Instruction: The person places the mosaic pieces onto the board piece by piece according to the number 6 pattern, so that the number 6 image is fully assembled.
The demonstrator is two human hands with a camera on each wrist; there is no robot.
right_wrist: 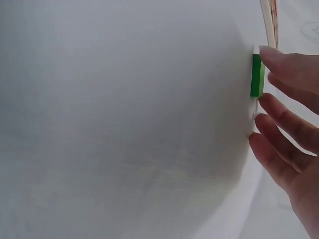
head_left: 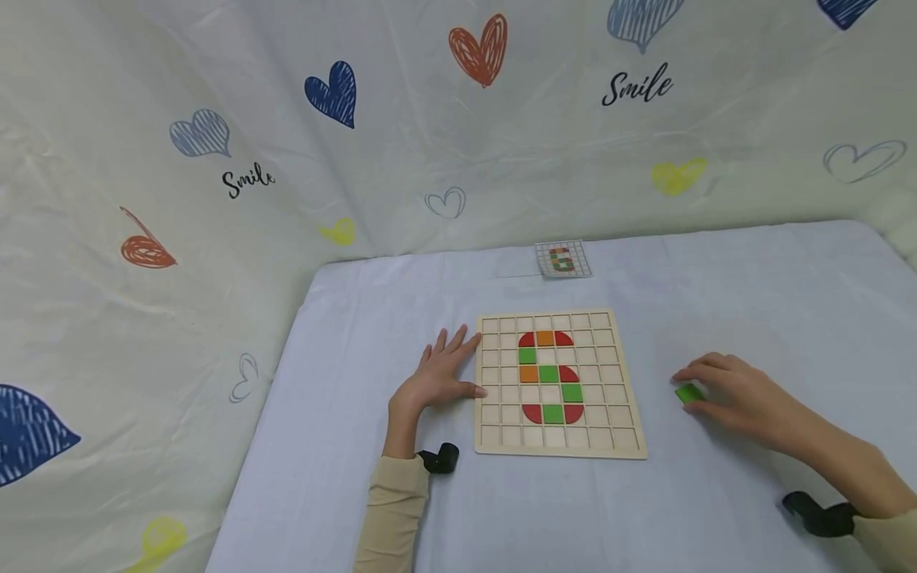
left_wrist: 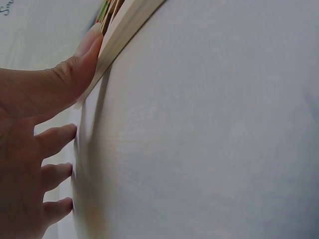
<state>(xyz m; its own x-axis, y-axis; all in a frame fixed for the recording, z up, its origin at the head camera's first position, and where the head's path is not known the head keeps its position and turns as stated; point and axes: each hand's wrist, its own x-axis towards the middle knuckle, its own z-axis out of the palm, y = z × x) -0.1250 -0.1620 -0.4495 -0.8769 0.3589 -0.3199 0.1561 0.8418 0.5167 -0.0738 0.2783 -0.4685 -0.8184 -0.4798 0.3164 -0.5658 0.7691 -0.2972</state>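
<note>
A square wooden grid board (head_left: pixel 630 434) lies on the white cloth, with red rounded pieces, orange squares and green squares set in a figure like a 6 or an S. My left hand (head_left: pixel 438 378) rests at the board's left edge, fingers spread. In the left wrist view its thumb (left_wrist: pixel 82 64) lies against the board's rim (left_wrist: pixel 127 30). Off to the right of the board, my right hand (head_left: pixel 738 394) pinches a green square tile (head_left: pixel 690 393) between thumb and fingers. The right wrist view shows that tile (right_wrist: pixel 256 77) edge-on, low at the cloth.
A small pattern card (head_left: pixel 563 259) with a similar coloured figure lies behind the board, near the table's far edge. White cloth (head_left: pixel 322 446) covers the table. A curtain (head_left: pixel 401 143) printed with hearts and words hangs behind and to the left.
</note>
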